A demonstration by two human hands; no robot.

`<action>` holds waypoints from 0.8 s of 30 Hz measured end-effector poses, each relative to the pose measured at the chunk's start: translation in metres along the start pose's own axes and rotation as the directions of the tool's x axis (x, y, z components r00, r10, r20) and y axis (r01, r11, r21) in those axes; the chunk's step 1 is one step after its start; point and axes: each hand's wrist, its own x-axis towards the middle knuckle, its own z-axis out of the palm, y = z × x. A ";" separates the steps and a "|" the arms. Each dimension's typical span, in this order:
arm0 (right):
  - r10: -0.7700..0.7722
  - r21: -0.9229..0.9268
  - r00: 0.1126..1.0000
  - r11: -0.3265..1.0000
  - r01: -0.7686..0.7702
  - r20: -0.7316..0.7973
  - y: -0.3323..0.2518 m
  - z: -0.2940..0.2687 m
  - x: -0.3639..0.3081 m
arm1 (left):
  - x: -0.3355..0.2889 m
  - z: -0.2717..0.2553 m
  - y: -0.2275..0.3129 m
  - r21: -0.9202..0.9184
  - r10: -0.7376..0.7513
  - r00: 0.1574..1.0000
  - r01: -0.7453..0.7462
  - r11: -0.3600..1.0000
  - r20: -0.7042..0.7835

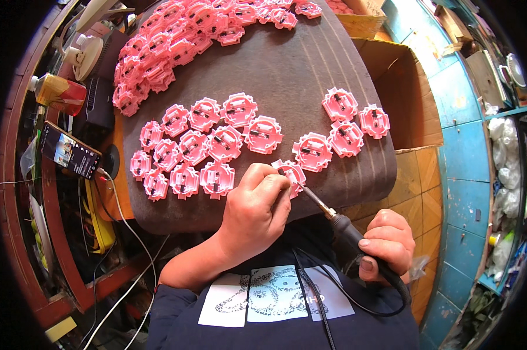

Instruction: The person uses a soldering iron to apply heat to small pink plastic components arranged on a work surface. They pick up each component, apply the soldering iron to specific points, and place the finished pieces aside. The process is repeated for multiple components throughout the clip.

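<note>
My right hand (387, 245) is wrapped round the black handle of a soldering iron (346, 233). The iron's metal tip reaches up and left to a round pink plastic part (294, 172) at the table's near edge. At that part's left side my left hand (256, 201) is closed in a pinch, its fingers covering some of it; any small piece between the fingertips is hidden. Left of it lie several more pink parts (225, 143) in loose rows, each with a small black piece inside. Another group of pink parts (313, 152) lies to the right.
Behind, a large heap of pink parts (173, 38) covers the far left of the dark table (269, 70). An open cardboard box (406, 96) stands to the right. A phone (71, 150) with a white cable (126, 204) and a bottle (60, 95) are at left.
</note>
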 end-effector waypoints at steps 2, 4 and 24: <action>0.002 -0.009 1.000 1.000 -0.002 -0.002 0.000 0.003 0.002 | -0.001 0.000 0.001 0.003 -0.011 1.000 0.011 1.000 0.003; 0.000 -0.013 1.000 1.000 0.000 -0.002 0.001 0.003 0.001 | 0.000 0.000 0.001 0.010 -0.010 1.000 0.010 1.000 0.010; -0.020 -0.069 0.998 0.997 0.024 0.059 0.000 0.004 0.007 | 0.003 -0.001 0.003 0.035 -0.022 1.000 0.021 0.999 0.021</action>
